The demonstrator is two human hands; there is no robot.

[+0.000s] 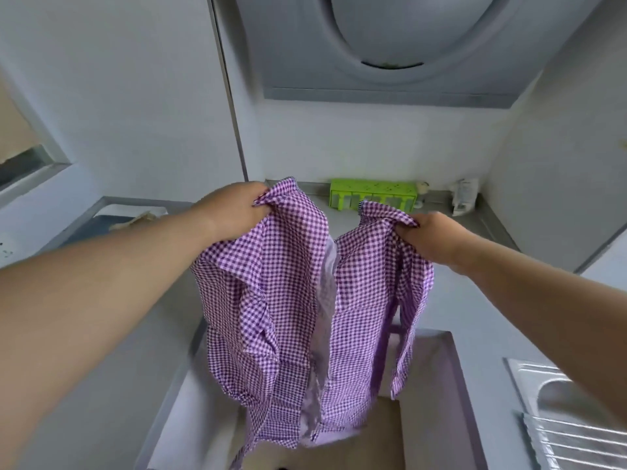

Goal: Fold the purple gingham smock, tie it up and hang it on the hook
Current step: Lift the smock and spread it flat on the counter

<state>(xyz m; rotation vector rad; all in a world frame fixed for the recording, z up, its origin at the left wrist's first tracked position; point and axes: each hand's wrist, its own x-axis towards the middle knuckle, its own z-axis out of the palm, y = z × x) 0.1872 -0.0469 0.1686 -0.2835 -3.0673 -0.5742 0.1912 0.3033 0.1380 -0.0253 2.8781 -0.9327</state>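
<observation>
Head view: the smock [298, 300] hangs upright in the air above the counter [437, 300], long axis vertical, top edge up and hem down, split open down the middle. The left hand [234, 208] grips its upper left corner, fingers curled tight round the cloth. The right hand [431, 237] pinches the upper right corner likewise. A green rack [373, 195] stands behind.
</observation>
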